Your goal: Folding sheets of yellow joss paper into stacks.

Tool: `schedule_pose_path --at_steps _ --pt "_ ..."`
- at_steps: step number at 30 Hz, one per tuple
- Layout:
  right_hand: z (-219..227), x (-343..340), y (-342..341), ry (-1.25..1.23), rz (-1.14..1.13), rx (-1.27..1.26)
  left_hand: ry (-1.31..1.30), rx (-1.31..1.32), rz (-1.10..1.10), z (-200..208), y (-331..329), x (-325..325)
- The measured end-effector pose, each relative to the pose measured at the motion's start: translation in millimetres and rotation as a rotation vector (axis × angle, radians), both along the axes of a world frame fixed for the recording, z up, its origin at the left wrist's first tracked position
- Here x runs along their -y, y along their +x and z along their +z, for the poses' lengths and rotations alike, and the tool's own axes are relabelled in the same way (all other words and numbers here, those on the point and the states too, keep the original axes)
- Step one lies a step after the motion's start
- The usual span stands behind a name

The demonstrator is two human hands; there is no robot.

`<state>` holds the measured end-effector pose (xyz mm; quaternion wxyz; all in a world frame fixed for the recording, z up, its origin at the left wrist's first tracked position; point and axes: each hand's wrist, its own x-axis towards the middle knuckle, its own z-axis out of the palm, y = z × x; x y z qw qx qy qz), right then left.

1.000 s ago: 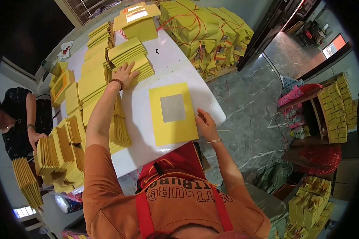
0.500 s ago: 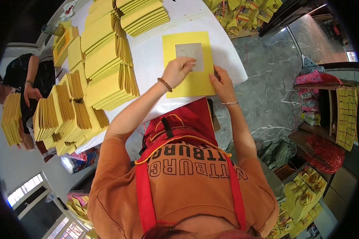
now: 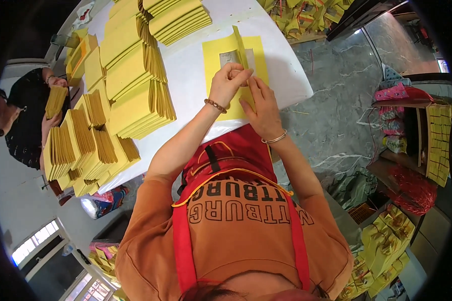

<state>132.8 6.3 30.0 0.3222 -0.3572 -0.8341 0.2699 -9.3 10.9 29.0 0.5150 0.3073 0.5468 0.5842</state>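
White table point(image 3: 291, 75) on grey marble floor point(image 3: 336, 120), shelf point(image 3: 412, 135) at right, bright windows point(image 3: 35, 243) lower left.
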Motion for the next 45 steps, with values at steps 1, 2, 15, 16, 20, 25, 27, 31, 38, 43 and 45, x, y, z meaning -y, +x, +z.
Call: schedule_pose_path --at_steps 1,2,15,16,20,25,27,31,38,43,45 --pt "-0.6 0.4 -0.1 -0.002 -0.002 -0.001 -0.002 -0.001 -0.002 -0.7 -0.2 0.2" --pt "-1.7 0.5 -0.2 -0.006 0.0 -0.004 -0.021 -0.026 0.014 -2.4 -0.7 0.2" --pt "-3.3 0.8 3.2 -0.096 0.01 -0.028 -0.01 -0.083 0.13 -18.9 4.5 3.8" --pt "-3.8 0.6 2.9 -0.096 0.01 -0.027 -0.011 -0.083 0.13 -19.0 4.5 3.9" --pt "-5.7 -1.0 2.5 -0.078 0.015 -0.083 -0.026 -0.077 0.138 -16.3 4.2 5.5" --pt "-4.2 -7.0 5.4 -0.182 0.022 -0.14 -0.045 -0.032 0.168 -8.8 7.8 6.4" --pt "-5.2 -9.4 8.2 -0.243 0.022 -0.202 -0.021 -0.062 0.18 -6.7 8.7 6.9" --pt "3.0 -12.4 9.5 0.049 -0.132 -0.096 -0.03 -0.041 0.174 -6.8 6.8 8.6" --pt "-19.7 -10.0 -19.5 -0.743 -0.032 -0.649 -0.003 -0.006 0.163 -18.3 4.5 5.9" --pt "-14.2 -8.2 -22.1 -0.57 0.037 -0.376 0.055 -0.047 0.194 -18.3 7.2 2.3" --pt "-17.6 -9.6 -20.0 -0.537 0.053 -0.311 0.045 0.021 0.158 -21.3 7.4 1.6"
